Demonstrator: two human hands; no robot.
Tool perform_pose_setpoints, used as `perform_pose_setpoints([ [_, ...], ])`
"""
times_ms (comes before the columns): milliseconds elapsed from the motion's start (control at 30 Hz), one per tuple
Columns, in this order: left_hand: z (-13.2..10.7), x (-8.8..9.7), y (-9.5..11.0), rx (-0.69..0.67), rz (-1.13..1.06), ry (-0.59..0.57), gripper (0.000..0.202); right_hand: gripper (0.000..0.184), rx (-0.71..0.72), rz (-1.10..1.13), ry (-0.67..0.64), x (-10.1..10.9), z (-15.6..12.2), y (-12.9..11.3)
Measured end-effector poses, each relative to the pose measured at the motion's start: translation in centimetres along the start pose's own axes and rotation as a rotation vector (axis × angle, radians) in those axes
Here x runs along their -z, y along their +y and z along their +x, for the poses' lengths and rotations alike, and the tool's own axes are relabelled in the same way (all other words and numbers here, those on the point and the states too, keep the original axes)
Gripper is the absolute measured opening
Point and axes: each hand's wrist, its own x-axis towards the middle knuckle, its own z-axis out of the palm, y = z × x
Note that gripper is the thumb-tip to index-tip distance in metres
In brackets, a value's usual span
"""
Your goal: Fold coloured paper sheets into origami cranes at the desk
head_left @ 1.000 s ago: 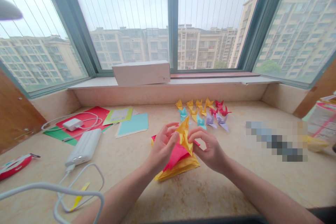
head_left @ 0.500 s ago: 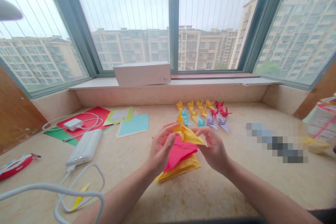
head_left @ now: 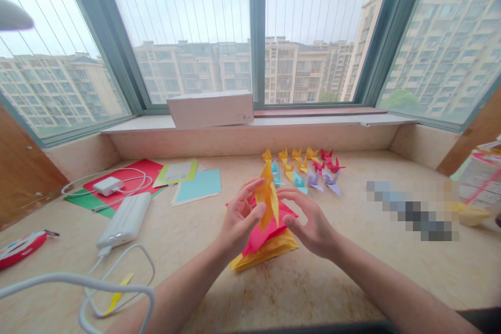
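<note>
A yellow paper crane, partly folded, stands upright in the grip of my left hand, thumb in front and fingers behind. Just to its right is my right hand, thumb and fingers apart; its fingertips come close to the crane's edge, and I cannot tell whether they touch. Beneath both hands lie a pink paper sheet and folded yellow paper. Behind them stand several finished cranes: yellow, red, light blue and purple.
On the left lie coloured paper sheets, a white charger, a white power bank with a looping cable, and a red-and-white object. A white box rests on the sill. At right is a blurred-out item.
The yellow crane has turned from lying slantwise between both hands to upright in my left hand. My right hand has let go of it and opened.
</note>
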Motion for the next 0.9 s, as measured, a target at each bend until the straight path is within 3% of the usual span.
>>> perform_pose_setpoints([
  [167, -0.1, -0.2, -0.2, 0.017, 0.004, -0.1, 0.047, 0.046, -0.081, 0.069, 0.039, 0.1, 0.0, 0.5],
  [333, -0.1, -0.2, 0.0, 0.028, 0.011, -0.113, 0.047, 0.069, -0.07, 0.083, 0.033, 0.0, -0.3, 0.4],
  [433, 0.0, -0.1, 0.0, 0.034, 0.003, -0.119, 0.046, 0.055, -0.112, 0.067, 0.043, -0.3, -0.2, 0.5],
  [567, 0.1, -0.2, 0.1, 0.038, -0.005, -0.107, 0.046, 0.028, -0.181, 0.18, 0.164, -0.4, 0.1, 1.0],
  [733, 0.0, -0.5, 0.3, 0.088, -0.052, -0.091, 0.048, 0.028, -0.294, 0.356, 0.294, -0.1, 0.6, 0.8],
  [900, -0.1, -0.3, 0.0, 0.114, -0.078, -0.092, 0.049, 0.025, -0.385, 0.476, 0.337, 0.3, 1.0, 1.0],
])
